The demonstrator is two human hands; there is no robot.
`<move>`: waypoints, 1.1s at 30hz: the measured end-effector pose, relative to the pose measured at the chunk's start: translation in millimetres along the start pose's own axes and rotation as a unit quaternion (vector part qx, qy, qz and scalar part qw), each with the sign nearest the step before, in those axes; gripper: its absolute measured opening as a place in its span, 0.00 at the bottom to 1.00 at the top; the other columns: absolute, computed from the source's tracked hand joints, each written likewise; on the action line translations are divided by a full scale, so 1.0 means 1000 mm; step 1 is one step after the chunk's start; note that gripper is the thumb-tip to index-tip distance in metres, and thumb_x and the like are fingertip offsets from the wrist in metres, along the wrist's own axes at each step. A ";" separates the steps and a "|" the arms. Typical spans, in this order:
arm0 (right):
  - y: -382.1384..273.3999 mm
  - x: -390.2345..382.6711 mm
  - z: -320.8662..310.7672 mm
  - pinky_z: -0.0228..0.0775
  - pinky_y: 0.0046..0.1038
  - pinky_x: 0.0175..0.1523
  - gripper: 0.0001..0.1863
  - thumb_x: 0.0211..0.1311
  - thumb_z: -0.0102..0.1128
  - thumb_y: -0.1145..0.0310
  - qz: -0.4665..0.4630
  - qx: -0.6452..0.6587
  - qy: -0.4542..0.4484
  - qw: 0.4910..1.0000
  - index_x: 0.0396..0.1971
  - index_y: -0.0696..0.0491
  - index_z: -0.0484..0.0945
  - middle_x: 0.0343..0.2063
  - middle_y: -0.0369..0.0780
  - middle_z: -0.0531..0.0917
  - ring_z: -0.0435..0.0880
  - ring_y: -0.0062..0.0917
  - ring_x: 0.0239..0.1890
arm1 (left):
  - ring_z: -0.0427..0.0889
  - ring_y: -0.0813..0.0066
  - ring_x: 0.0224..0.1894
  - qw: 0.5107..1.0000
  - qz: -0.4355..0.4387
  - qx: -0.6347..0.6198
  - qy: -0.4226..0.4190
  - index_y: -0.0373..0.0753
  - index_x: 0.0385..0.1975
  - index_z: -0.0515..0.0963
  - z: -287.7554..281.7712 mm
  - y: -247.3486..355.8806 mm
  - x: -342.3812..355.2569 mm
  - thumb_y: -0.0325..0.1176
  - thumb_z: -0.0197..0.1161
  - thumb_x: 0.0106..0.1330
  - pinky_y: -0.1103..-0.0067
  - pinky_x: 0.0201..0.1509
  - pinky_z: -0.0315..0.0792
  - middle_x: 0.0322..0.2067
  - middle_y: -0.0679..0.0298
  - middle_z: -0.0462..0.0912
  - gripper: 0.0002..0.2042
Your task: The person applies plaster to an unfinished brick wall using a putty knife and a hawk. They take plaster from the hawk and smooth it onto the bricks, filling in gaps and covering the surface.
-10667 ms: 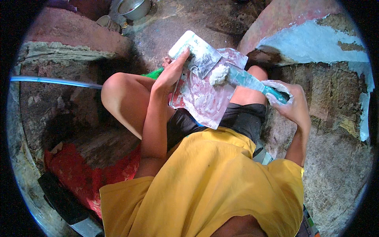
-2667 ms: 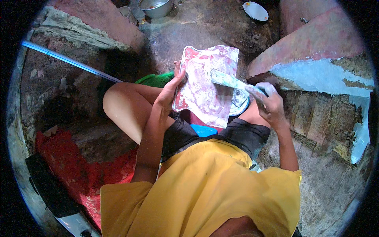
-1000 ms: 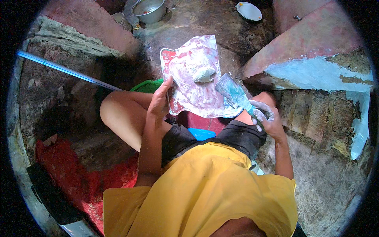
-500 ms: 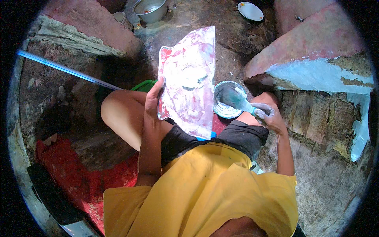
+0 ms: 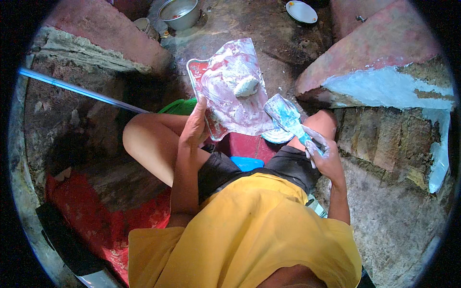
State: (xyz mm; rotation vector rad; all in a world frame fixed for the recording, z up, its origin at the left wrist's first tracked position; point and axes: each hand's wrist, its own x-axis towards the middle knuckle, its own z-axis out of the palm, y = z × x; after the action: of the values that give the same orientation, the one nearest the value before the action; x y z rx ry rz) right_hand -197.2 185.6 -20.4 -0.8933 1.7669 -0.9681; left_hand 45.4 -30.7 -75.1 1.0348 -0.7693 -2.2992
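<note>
With the board's middle as the clock's centre and 12 at the top of the view, the left hand (image 5: pixel 194 122) holds the red board (image 5: pixel 229 99) in its grip by the edge, between 7 and 8 o'clock. The board is held out in front of the person, its face smeared with white paste; a thicker lump (image 5: pixel 246 87) sits on it toward 2 o'clock. The right hand (image 5: pixel 324 151), whitened on the fingers, has its grip closed around the scraper (image 5: pixel 290 121) at 4 o'clock. The scraper's smeared blade points toward 10 o'clock, right at the board's edge; whether they touch, I cannot tell. Partly hidden below them, between 4 and 5, is a paste-streaked tub (image 5: pixel 278 140). On the floor (image 5: pixel 230 21), a metal bowl (image 5: pixel 185 21) stands near 11 o'clock and a white plate (image 5: pixel 301 12) between 1 and 2.
</note>
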 end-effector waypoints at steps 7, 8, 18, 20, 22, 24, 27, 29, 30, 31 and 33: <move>0.006 0.013 0.000 0.59 0.14 0.24 0.20 0.56 0.49 0.76 -0.019 0.013 0.026 0.999 0.51 0.53 0.70 0.19 0.29 0.71 0.65 0.10 0.19 | 0.75 0.66 0.44 0.992 -0.058 0.115 0.015 0.36 0.56 0.58 0.022 0.010 -0.021 0.58 0.45 0.60 0.68 0.45 0.73 0.48 0.56 0.71 0.33; 0.009 0.016 0.000 0.59 0.13 0.25 0.20 0.56 0.50 0.76 -0.034 0.012 0.040 0.999 0.51 0.53 0.70 0.19 0.29 0.71 0.65 0.10 0.20 | 0.75 0.67 0.44 0.987 -0.066 0.145 0.025 0.35 0.56 0.58 0.019 0.010 -0.018 0.57 0.45 0.61 0.69 0.46 0.73 0.48 0.57 0.71 0.33; -0.011 0.008 -0.024 0.69 0.25 0.33 0.18 0.49 0.54 0.77 -0.202 -0.223 0.087 0.950 0.43 0.57 0.75 0.27 0.40 0.80 0.79 0.24 0.27 | 0.68 0.70 0.52 0.995 0.015 0.036 -0.087 0.34 0.59 0.51 0.018 0.004 -0.005 0.44 0.45 0.66 0.74 0.53 0.67 0.53 0.58 0.64 0.27; -0.013 0.006 -0.025 0.70 0.29 0.34 0.17 0.48 0.55 0.77 -0.245 -0.273 0.091 0.926 0.42 0.56 0.75 0.28 0.42 0.80 0.80 0.30 0.29 | 0.65 0.69 0.55 0.991 0.019 0.035 -0.125 0.36 0.61 0.44 0.021 0.004 -0.004 0.40 0.48 0.65 0.73 0.56 0.63 0.56 0.58 0.60 0.29; -0.026 0.001 -0.023 0.71 0.32 0.34 0.19 0.45 0.57 0.77 -0.235 -0.304 0.081 0.920 0.42 0.53 0.75 0.28 0.43 0.80 0.80 0.35 0.30 | 0.59 0.67 0.58 0.986 0.020 0.043 -0.158 0.37 0.62 0.36 0.019 -0.001 -0.003 0.35 0.50 0.64 0.72 0.60 0.58 0.59 0.58 0.54 0.34; -0.029 0.003 -0.022 0.71 0.34 0.34 0.19 0.46 0.58 0.74 -0.254 -0.329 0.072 0.907 0.43 0.50 0.75 0.28 0.43 0.80 0.79 0.36 0.29 | 0.48 0.66 0.63 0.984 0.017 0.086 -0.156 0.39 0.62 0.28 0.013 -0.005 -0.002 0.32 0.54 0.61 0.73 0.64 0.47 0.62 0.56 0.44 0.40; -0.042 0.005 -0.020 0.69 0.34 0.33 0.17 0.46 0.58 0.72 -0.225 -0.396 0.037 0.890 0.41 0.52 0.75 0.27 0.44 0.79 0.78 0.38 0.28 | 0.43 0.68 0.64 0.972 0.016 0.177 -0.152 0.35 0.62 0.30 0.002 -0.010 0.001 0.33 0.55 0.60 0.74 0.64 0.44 0.62 0.57 0.42 0.41; -0.052 0.006 -0.017 0.67 0.34 0.31 0.17 0.46 0.58 0.71 -0.216 -0.428 0.015 0.878 0.40 0.54 0.75 0.25 0.45 0.77 0.76 0.39 0.27 | 0.43 0.69 0.64 0.965 0.009 0.191 -0.178 0.33 0.62 0.32 0.005 -0.009 -0.001 0.35 0.56 0.59 0.75 0.64 0.43 0.62 0.58 0.42 0.40; -0.056 0.007 -0.014 0.66 0.35 0.29 0.18 0.46 0.58 0.70 -0.226 -0.435 0.009 0.872 0.41 0.53 0.75 0.23 0.44 0.77 0.76 0.39 0.26 | 0.44 0.69 0.63 0.963 0.001 0.174 -0.205 0.32 0.62 0.34 0.013 -0.006 -0.005 0.35 0.56 0.59 0.75 0.64 0.43 0.62 0.58 0.43 0.40; -0.060 0.008 -0.012 0.65 0.35 0.28 0.18 0.46 0.59 0.69 -0.235 -0.442 0.004 0.866 0.41 0.53 0.75 0.21 0.44 0.76 0.75 0.39 0.24 | 0.45 0.68 0.63 0.964 -0.007 0.168 -0.204 0.31 0.62 0.35 0.013 -0.006 -0.006 0.35 0.56 0.59 0.76 0.64 0.43 0.62 0.58 0.44 0.39; -0.065 0.007 -0.011 0.67 0.36 0.28 0.19 0.48 0.58 0.66 -0.217 -0.487 -0.010 0.846 0.44 0.47 0.73 0.23 0.42 0.77 0.77 0.37 0.25 | 0.48 0.68 0.62 0.965 -0.024 0.155 -0.209 0.31 0.62 0.37 0.016 -0.008 -0.005 0.35 0.56 0.59 0.76 0.64 0.44 0.61 0.58 0.46 0.38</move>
State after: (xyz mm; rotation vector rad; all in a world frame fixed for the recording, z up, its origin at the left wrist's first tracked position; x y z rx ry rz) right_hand -199.2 154.0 37.4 -1.9928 2.0737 -0.2272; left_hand 34.4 -17.1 -68.9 0.6954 -1.3199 -2.5282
